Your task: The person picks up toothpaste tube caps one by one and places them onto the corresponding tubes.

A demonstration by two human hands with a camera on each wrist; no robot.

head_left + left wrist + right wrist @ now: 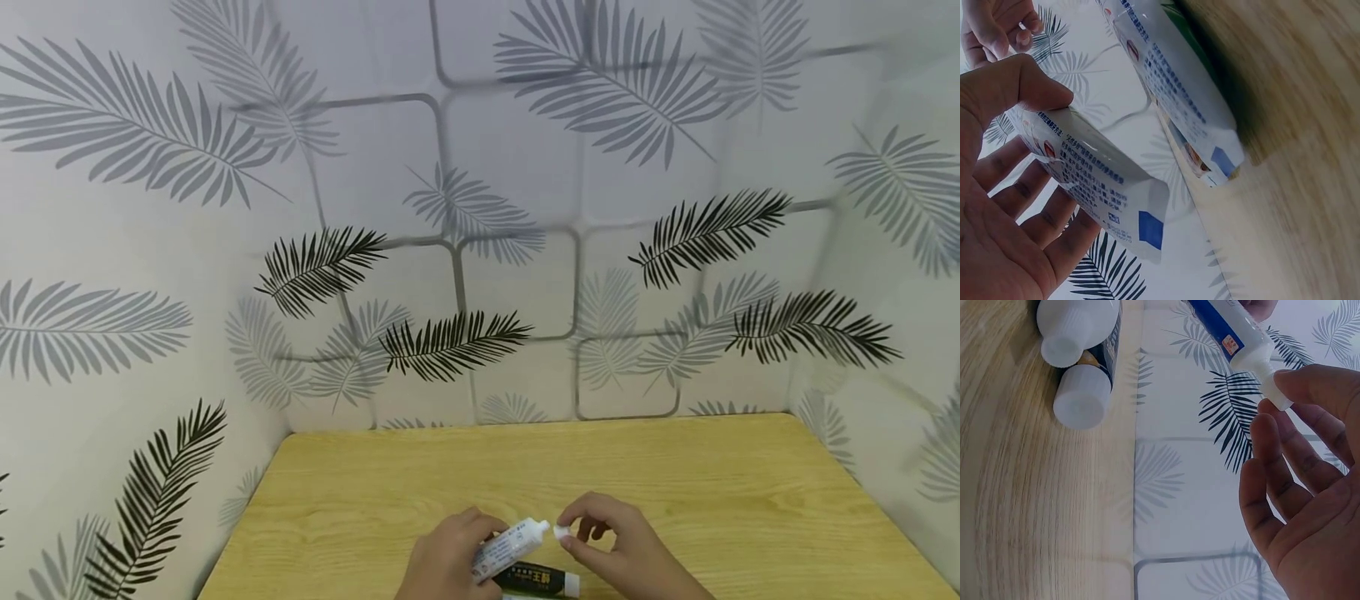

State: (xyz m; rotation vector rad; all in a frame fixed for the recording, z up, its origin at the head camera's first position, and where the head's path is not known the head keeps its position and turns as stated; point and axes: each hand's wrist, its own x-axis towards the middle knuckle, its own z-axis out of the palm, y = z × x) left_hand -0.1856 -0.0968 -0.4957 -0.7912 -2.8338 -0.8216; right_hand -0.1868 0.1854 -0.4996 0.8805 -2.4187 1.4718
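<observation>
My left hand (pixel 450 560) grips a white toothpaste tube (pixel 504 550), its nozzle tilted up toward the right. Thumb and fingers hold the tube (pixel 1094 165) by its sides in the left wrist view, the flat crimped end sticking out. To the right, my right hand (pixel 618 546) pinches a small white cap (pixel 561 532) between thumb and fingertips. A slim gap shows between cap and nozzle in the head view. In the right wrist view the cap (pixel 1277 395) lines up with the nozzle, the thumb on one side of it.
Below the hands a black toothpaste tube (pixel 536 578) with a white cap lies on the wooden table (pixel 480 467). Beside it lies another white tube (pixel 1175 81), its capped end (pixel 1063 347) showing in the right wrist view. A leaf-patterned wall (pixel 517 275) stands behind the table.
</observation>
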